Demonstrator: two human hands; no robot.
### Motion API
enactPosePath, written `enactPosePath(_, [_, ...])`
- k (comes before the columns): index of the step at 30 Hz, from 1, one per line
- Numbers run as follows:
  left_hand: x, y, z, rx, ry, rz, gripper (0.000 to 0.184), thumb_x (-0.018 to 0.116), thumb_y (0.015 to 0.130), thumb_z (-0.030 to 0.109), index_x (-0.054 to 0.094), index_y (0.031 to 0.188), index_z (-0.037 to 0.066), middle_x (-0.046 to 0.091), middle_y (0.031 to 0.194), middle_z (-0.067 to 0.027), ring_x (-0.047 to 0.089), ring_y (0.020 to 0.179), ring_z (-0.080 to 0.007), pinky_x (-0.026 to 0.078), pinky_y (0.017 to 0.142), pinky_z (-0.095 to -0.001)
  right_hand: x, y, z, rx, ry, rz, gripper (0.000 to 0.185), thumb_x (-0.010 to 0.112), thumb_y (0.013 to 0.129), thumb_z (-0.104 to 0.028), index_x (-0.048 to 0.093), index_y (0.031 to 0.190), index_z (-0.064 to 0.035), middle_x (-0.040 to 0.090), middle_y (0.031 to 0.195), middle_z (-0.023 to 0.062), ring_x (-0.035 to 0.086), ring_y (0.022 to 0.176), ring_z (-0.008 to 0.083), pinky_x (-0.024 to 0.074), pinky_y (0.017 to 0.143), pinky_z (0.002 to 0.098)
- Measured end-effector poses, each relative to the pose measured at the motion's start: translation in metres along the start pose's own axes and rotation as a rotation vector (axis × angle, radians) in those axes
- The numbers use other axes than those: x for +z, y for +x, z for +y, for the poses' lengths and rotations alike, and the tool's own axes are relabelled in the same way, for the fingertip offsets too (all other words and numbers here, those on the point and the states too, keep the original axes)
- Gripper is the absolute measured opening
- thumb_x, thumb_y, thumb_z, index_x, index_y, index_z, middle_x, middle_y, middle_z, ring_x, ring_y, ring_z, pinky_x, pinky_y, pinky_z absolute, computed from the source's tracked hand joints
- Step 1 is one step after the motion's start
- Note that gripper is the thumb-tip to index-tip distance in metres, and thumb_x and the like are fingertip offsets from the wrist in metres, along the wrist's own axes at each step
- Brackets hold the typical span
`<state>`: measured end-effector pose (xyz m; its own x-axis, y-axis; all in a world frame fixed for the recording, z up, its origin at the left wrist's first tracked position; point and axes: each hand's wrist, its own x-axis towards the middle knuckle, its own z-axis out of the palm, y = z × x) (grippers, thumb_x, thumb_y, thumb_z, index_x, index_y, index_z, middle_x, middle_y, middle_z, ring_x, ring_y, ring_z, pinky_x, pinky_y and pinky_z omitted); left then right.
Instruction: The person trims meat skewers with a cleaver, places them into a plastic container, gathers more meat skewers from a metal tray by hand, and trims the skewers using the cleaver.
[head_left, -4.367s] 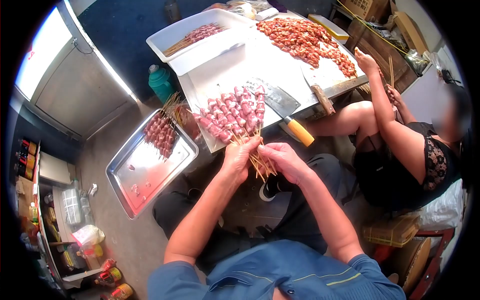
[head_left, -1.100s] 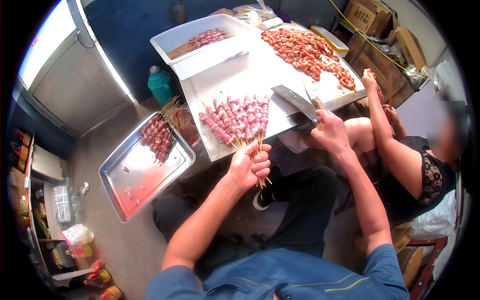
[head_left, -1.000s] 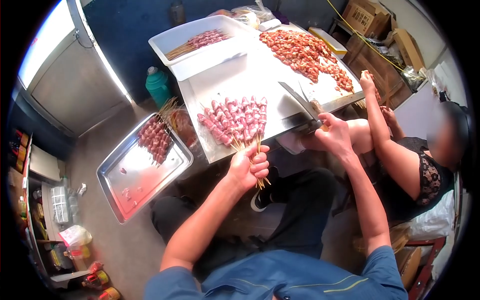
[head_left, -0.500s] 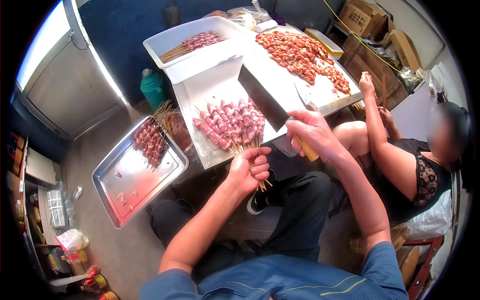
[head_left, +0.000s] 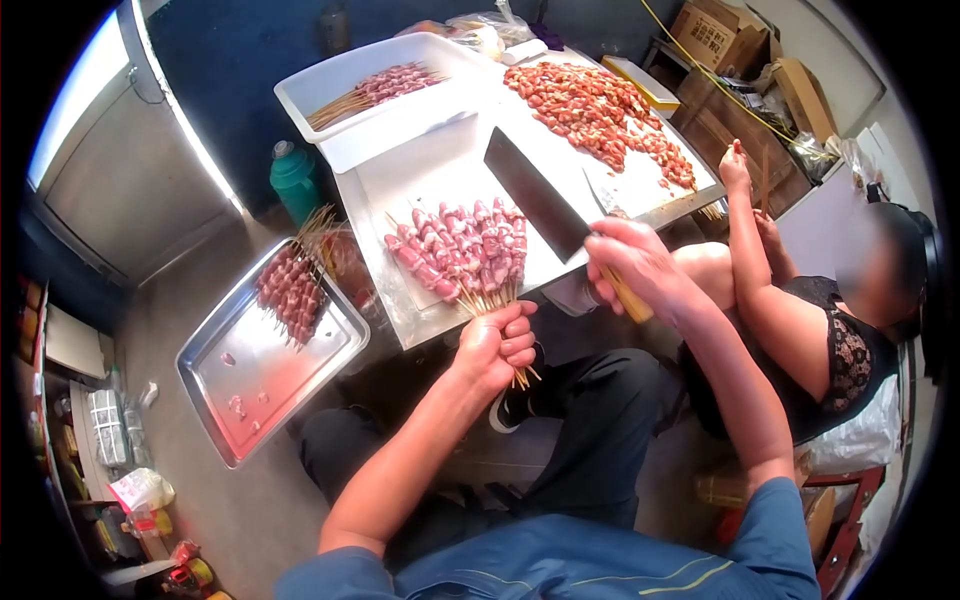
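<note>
My left hand [head_left: 497, 345] is closed round the stick ends of a bunch of meat skewers [head_left: 465, 248]. The meat end fans out over the near edge of a white board [head_left: 385, 185]. In my right hand [head_left: 640, 265] is a cleaver [head_left: 535, 190], gripped by its wooden handle. Its broad dark blade points up and left over the board, to the right of the skewers and apart from them. A smaller knife [head_left: 602, 190] lies on the table to the right of the cleaver, partly hidden by my right hand.
A metal tray [head_left: 330, 375] at left holds finished skewers [head_left: 290, 290]. A white tub [head_left: 300, 95] with more skewers stands behind the board. Cut meat [head_left: 600, 110] is heaped on the table. Another person [head_left: 800, 330] sits at right; a green flask [head_left: 293, 180] stands at left.
My right hand has moved slightly right with the cleaver, and the blade has shifted away from the skewers. My left hand keeps its hold; the whole view has shifted a little.
</note>
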<state>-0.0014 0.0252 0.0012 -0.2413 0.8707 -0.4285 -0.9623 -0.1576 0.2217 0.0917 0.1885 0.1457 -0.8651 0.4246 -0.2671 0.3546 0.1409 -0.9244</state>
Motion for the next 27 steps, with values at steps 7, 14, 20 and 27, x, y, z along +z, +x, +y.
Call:
enactPosePath(7, [0.0,-0.001,0.001,-0.003,-0.032,-0.014,0.015,0.05,0.1,0.014,0.052,0.104,0.0,0.036,0.062,0.0036,0.029,0.046,-0.0068,0.023,0.042,-0.0222,-0.024,-0.007,0.009,0.168,-0.101,-0.152,0.026,0.053,0.096,-0.025,0.053,0.097,0.0006,0.055,0.069,0.006,0.054,0.052,0.0131,0.0453,0.042,0.0262])
enactPosePath(14, [0.004,0.001,-0.001,-0.005,-0.053,0.007,0.016,0.048,0.101,0.015,0.051,0.105,0.0,0.035,0.062,0.0034,0.028,0.046,-0.0071,0.023,0.043,-0.0227,-0.03,-0.05,0.007,0.207,0.058,0.057,0.033,0.054,0.096,-0.024,0.05,0.114,0.0028,0.056,0.072,0.0073,0.055,0.053,0.0137,0.0456,0.041,0.0266])
enactPosePath(20, [0.004,0.001,-0.001,0.007,-0.022,0.032,0.016,0.047,0.101,0.016,0.051,0.104,0.0,0.035,0.062,0.0035,0.028,0.046,-0.0073,0.024,0.043,-0.023,-0.014,0.026,0.004,0.08,0.038,0.048,0.027,0.054,0.095,-0.025,0.054,0.105,-0.0002,0.057,0.073,0.0072,0.055,0.053,0.0132,0.0465,0.043,0.0272])
enactPosePath(27, [0.003,0.002,-0.002,0.013,-0.006,0.033,0.018,0.046,0.102,0.017,0.051,0.104,0.0,0.035,0.062,0.0033,0.027,0.045,-0.0075,0.023,0.042,-0.0233,-0.047,-0.033,0.024,0.286,-0.014,0.045,0.043,0.055,0.095,-0.024,0.046,0.129,0.0021,0.058,0.074,0.0088,0.056,0.054,0.0145,0.0464,0.041,0.028])
